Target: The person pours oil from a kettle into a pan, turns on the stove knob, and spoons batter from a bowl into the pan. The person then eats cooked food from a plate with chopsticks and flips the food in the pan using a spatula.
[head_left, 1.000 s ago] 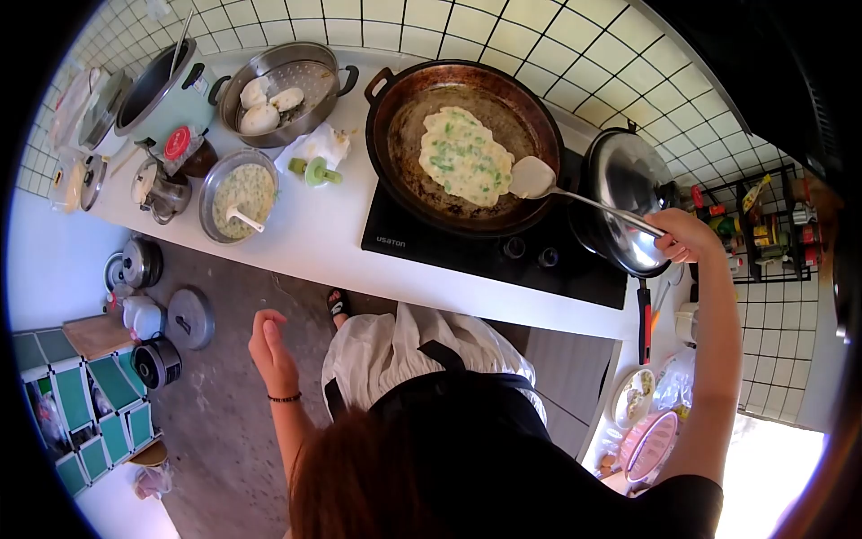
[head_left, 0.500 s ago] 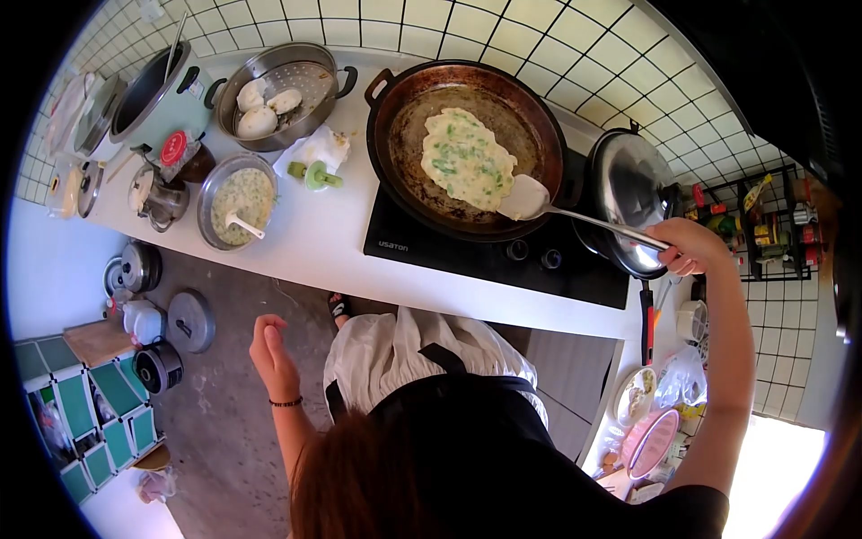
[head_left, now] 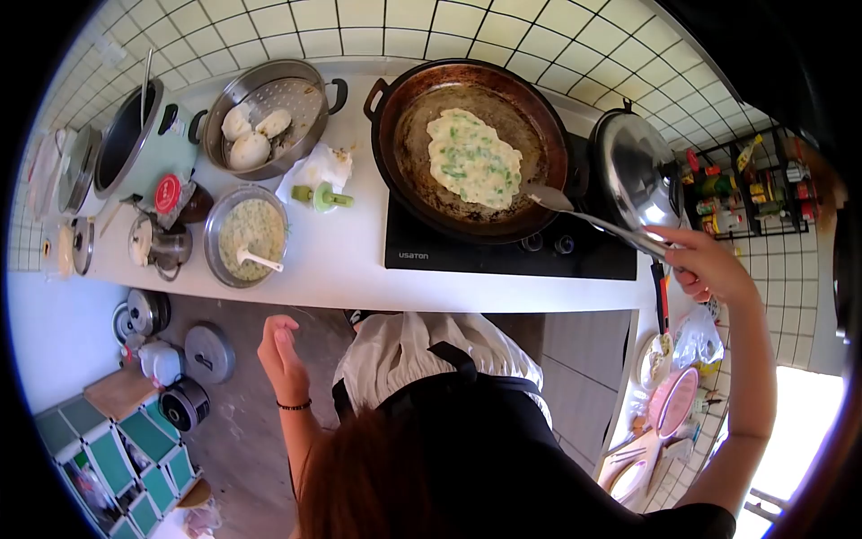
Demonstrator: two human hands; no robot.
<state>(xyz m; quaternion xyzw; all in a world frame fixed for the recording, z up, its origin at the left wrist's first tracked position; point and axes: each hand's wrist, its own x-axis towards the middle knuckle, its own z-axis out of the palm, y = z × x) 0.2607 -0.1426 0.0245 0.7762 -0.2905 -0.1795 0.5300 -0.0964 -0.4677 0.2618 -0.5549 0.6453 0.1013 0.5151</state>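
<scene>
My right hand (head_left: 705, 265) is wrapped round the handle of a metal spatula (head_left: 611, 226). The spatula's blade is tilted inside the large dark frying pan (head_left: 395, 171), by the right edge of a pale pancake with green bits (head_left: 474, 162). The pancake lies flat on the pan's browned base; whether the blade touches it I cannot tell. Away from the counter, in front of the body on the left, my left hand (head_left: 284, 359) hangs in the air, fingers loosely bent and holding nothing.
The pan sits on a black cooktop (head_left: 503, 260). Left of it are a batter bowl (head_left: 211, 238) with a white spoon, a green-handled brush (head_left: 323, 198) on tissue, and a steamer pot (head_left: 310, 135) holding pale, rounded pieces. A lidded pot (head_left: 628, 171) stands at the right.
The spatula blade has drawn back right from the pancake's edge and tilted. My right hand has moved slightly right and down; the view has shifted a little. My left hand remains raised.
</scene>
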